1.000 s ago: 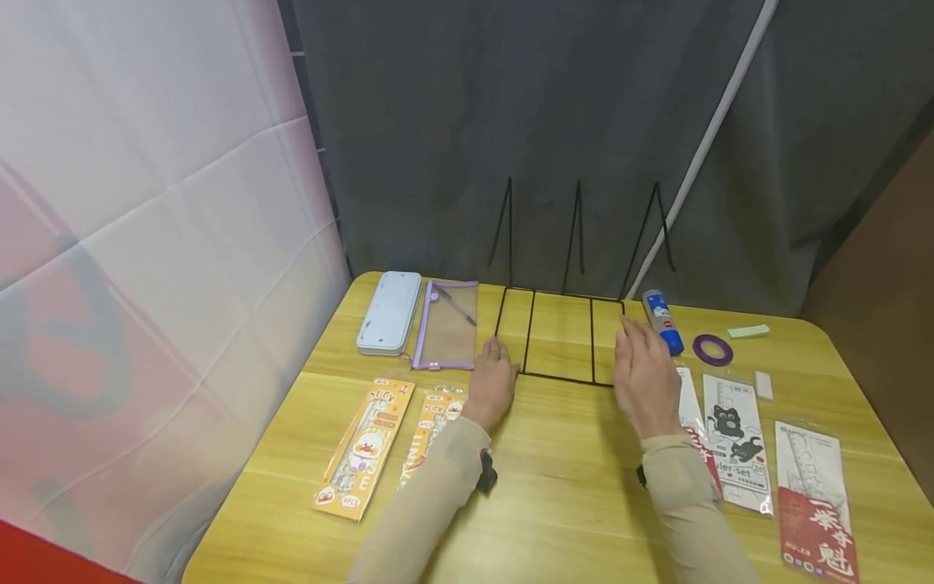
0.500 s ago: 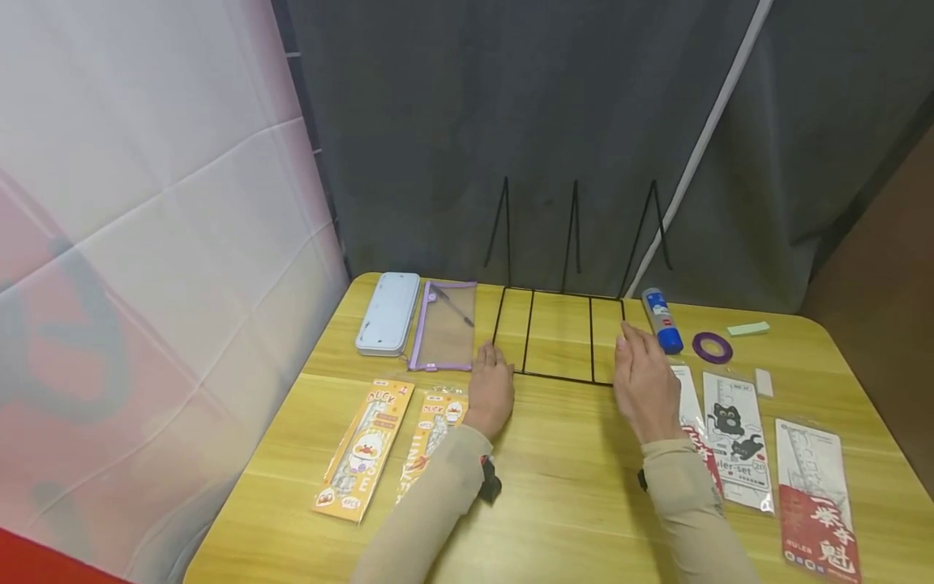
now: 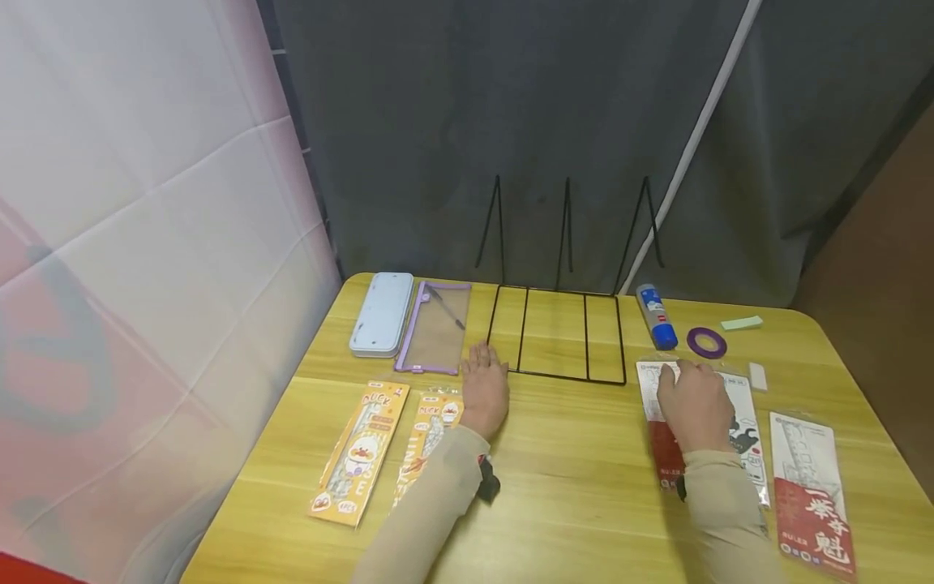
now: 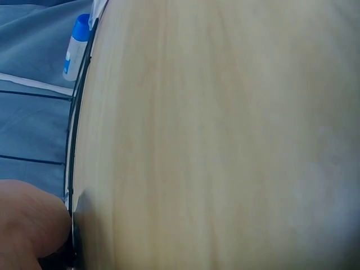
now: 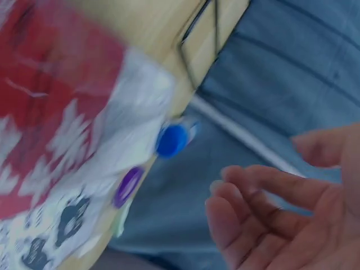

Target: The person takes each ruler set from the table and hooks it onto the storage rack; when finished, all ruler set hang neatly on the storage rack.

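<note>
My left hand [image 3: 486, 392] rests at the near left corner of a black wire rack [image 3: 553, 376], its fingers pointing away from me. In the left wrist view, part of that hand [image 4: 34, 222] lies right against the rack's dark wire [image 4: 73, 140]. My right hand [image 3: 696, 408] is over a red and white ruler pack [image 3: 662, 438] and a black-cat ruler set [image 3: 746, 405], covering parts of both. The right wrist view shows this hand [image 5: 281, 216] with loosely bent fingers and a gap to the thumb, holding nothing, beside the red and white pack [image 5: 62, 107].
Beyond the right hand lie a glue stick [image 3: 657, 318], purple tape roll [image 3: 707, 343], green strip [image 3: 741, 323] and white eraser [image 3: 758, 376]. Another ruler pack [image 3: 811, 487] lies right. On the left are a tin case [image 3: 383, 315], mesh pouch [image 3: 435, 337] and orange duck packs [image 3: 360, 454].
My right hand has left the rack's right side and moved right and nearer, over the ruler packs. The left hand stays at the rack's left corner. The view has shifted slightly.
</note>
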Available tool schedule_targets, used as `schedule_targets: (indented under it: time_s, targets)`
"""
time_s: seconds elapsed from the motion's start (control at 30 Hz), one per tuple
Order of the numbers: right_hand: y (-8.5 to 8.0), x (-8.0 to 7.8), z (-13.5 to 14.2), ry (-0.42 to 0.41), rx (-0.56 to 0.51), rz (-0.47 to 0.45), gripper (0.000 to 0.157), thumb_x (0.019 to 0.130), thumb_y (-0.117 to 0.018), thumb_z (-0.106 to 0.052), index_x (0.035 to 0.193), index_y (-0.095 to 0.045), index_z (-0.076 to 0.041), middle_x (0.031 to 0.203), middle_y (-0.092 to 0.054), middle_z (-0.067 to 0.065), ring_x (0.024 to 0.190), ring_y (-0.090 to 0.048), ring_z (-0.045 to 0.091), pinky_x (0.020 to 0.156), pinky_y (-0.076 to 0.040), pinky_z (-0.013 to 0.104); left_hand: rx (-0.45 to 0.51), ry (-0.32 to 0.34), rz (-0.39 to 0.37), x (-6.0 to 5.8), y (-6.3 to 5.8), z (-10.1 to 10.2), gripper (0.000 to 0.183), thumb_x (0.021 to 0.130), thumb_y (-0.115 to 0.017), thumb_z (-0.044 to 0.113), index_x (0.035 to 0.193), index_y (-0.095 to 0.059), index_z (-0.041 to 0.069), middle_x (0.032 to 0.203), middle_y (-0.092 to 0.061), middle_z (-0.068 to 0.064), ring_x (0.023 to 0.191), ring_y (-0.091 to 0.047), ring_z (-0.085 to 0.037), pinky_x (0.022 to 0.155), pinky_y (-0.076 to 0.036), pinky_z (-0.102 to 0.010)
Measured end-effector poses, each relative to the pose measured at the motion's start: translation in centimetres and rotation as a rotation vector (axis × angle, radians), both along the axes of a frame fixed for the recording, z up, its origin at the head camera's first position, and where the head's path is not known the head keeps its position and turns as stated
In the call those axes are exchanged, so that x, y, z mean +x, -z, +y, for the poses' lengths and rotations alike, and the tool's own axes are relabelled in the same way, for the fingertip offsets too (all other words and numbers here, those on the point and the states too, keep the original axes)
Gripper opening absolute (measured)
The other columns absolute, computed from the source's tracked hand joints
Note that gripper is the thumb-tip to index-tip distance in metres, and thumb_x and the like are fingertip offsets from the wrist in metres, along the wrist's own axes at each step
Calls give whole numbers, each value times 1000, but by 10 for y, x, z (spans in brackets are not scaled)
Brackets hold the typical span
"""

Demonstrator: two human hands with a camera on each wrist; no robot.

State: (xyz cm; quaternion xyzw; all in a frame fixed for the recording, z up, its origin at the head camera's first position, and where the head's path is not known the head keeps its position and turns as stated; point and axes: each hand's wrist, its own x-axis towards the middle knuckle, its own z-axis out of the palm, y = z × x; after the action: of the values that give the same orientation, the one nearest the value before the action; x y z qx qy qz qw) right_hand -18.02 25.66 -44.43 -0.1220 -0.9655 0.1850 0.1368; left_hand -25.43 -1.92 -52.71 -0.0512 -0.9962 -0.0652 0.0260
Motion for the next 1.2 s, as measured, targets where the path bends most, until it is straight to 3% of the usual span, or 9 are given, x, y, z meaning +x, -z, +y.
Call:
schedule_targets:
  time_s: [0.17, 0.33, 0.6, 0.77, 0.93, 1.2]
  targets:
    - [10, 9, 22, 50, 4, -250, 50, 93, -51, -32, 98, -59, 17, 89, -51, 35, 83, -50, 50, 55, -45, 54, 25, 0, -3, -1, 2, 0, 54, 102, -32, 33, 142, -29, -2, 151, -22, -17, 139, -18, -34, 112, -18, -48]
    - [21, 10, 30, 65, -2, -362, 53, 90, -56, -38, 91, -60, 15, 88, -49, 34, 85, -44, 49, 61, -42, 56, 31, -4, -4, -2, 2, 0, 54, 102, -32, 33, 142, -29, -2, 151, -21, -17, 139, -17, -34, 112, -17, -48]
    - [38, 6, 36, 113, 18, -361, 52, 87, -60, -38, 93, -60, 14, 91, -51, 35, 89, -44, 51, 69, -41, 63, 27, -11, -7, -1, 2, 0, 54, 101, -34, 34, 142, -30, -2, 150, -23, -17, 138, -20, -33, 112, -18, -47]
    - [40, 5, 42, 134, -84, -288, 39, 88, -61, -32, 80, -64, 6, 73, -59, 21, 77, -52, 42, 68, -39, 59, 29, -15, -9, -1, 1, 1, 55, 101, -33, 34, 142, -29, -2, 150, -23, -16, 138, -19, -33, 112, -17, -47]
    - [32, 6, 44, 138, -233, -275, 37, 90, -59, -33, 78, -65, 1, 69, -61, 13, 64, -52, 27, 55, -38, 39, 30, -13, -2, -2, 2, 2, 55, 101, -33, 34, 142, -29, -2, 150, -23, -17, 138, -20, -33, 112, -17, -48]
    - [4, 12, 40, 96, -390, -154, 49, 93, -52, -44, 103, -65, 2, 88, -62, 16, 79, -52, 25, 56, -42, 30, -1, -10, -11, -1, 0, 1, 55, 102, -33, 34, 143, -29, -2, 150, -23, -16, 138, -19, -33, 112, -18, -47]
